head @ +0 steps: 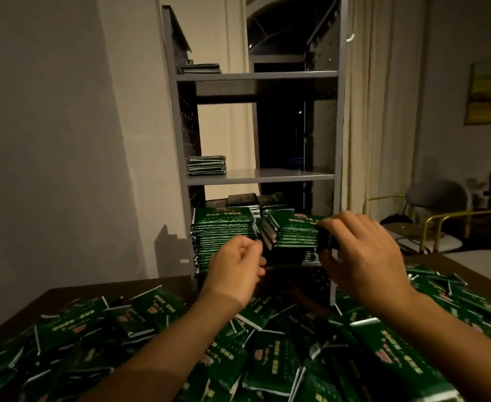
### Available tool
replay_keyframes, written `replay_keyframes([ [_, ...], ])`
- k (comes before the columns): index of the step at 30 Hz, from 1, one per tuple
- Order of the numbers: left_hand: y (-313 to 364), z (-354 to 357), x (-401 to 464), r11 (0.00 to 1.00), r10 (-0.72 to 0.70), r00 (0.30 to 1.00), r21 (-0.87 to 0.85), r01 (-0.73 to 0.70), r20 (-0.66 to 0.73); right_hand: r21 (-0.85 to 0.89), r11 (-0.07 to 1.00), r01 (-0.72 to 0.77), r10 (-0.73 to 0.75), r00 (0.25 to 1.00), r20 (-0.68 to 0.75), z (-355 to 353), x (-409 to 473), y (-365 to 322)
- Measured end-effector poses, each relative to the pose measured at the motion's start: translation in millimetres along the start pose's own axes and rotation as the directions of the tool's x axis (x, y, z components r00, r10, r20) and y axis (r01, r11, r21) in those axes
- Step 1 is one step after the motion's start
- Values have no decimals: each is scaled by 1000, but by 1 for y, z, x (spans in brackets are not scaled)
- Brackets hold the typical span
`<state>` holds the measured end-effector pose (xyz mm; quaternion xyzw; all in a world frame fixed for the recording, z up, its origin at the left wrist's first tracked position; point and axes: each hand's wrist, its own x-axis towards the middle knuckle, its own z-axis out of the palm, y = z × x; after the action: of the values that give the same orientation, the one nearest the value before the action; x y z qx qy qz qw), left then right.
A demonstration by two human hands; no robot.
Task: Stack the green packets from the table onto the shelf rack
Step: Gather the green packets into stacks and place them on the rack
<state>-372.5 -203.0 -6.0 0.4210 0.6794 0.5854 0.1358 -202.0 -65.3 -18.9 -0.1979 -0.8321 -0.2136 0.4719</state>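
Placing step: right hand (363, 250) grasping bundle of glossy green foil packets (295, 232) at grey metal shelf rack (263, 177); left hand (235, 266) clenched, empty; next, square bundle onto stack

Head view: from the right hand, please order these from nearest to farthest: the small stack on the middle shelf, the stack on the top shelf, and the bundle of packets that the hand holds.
1. The bundle of packets, gripped by the right hand at the low shelf.
2. The middle-shelf stack, up and to the left.
3. The top-shelf stack, highest, at the left corner.
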Motion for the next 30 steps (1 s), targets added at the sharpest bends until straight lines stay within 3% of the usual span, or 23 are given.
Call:
replay_keyframes([
  [2,-10,-2,4,905,228,973,374,-202,-26,-5,999,-33,33,999,30,11,7,7],
  [6,-21,-7,24,651,480,877,671,-356,-1,-29,1000,-8,10,998,54,35,29,13],
  [10,-26,-8,46,452,703,710,755,-474,25,-66,998,-2,8,996,91,48,44,15],
  [12,-28,-5,59,345,762,638,762,-547,113,-45,999,6,0,990,142,53,48,15],
  [16,-25,8,80,199,769,579,760,-618,270,96,995,-1,-20,975,223,58,53,19],
  [20,-27,13,99,182,772,566,754,-632,289,241,969,-54,-21,954,298,58,55,27],
  [25,-30,13,104,191,772,572,757,-625,278,27,998,63,-66,989,134,55,41,25],
  [30,-31,11,111,200,776,564,737,-645,283,49,998,42,-51,981,188,68,40,25],
])
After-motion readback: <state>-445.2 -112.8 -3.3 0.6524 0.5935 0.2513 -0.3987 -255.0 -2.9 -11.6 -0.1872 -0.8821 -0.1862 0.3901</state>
